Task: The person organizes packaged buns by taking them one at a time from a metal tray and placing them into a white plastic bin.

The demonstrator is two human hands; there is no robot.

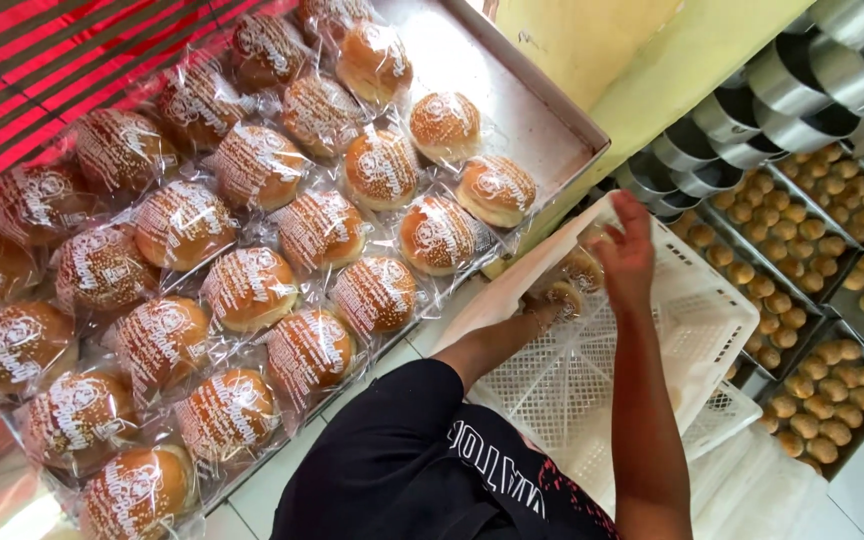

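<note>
Early stage I'd say: white slatted plastic crate holds only a couple of clear-wrapped sesame buns, big metal tray mostly full; right hand over the crate, fingers loosely curled on a bun, left hand low inside, grip hidden.
</note>
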